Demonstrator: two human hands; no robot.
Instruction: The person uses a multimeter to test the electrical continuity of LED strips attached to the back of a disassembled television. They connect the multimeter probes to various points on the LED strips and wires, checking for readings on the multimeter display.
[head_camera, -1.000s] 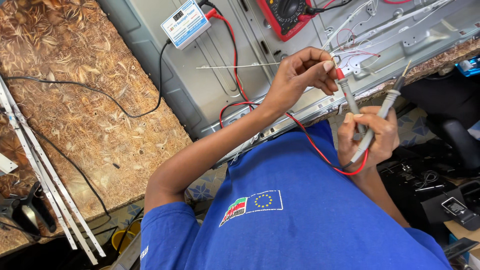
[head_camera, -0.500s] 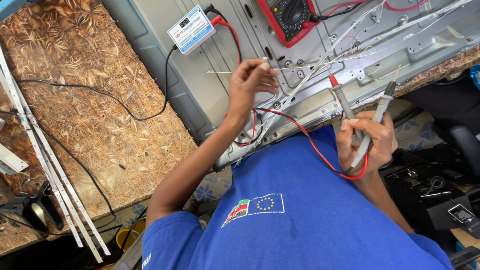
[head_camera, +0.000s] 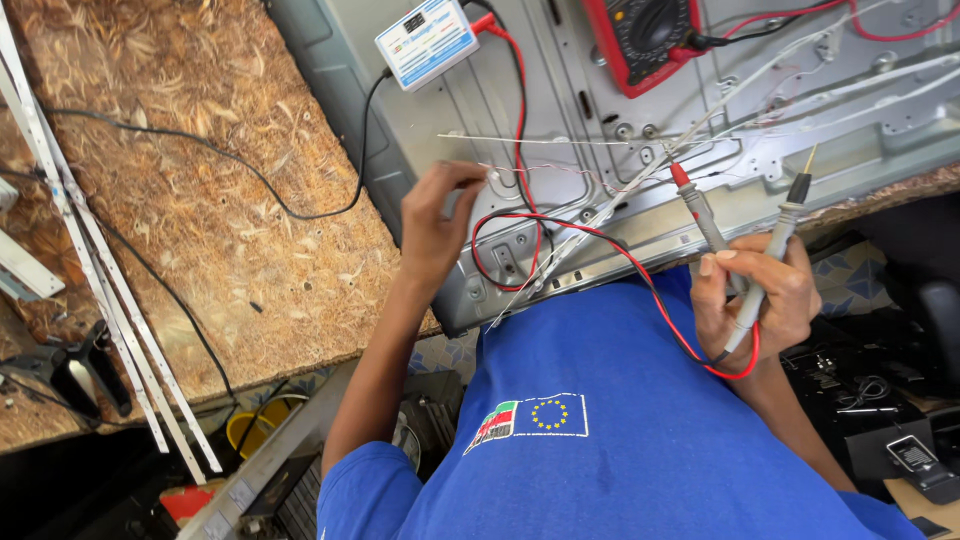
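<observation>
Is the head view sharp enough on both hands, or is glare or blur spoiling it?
Head view: even daylight, soft shadows, no harsh glare on the grey metal panel. The left hand looks slightly soft, as if motion-blurred; the right hand and its two probes are sharper. Straight edges bow near the frame borders: wide-angle distortion.
</observation>
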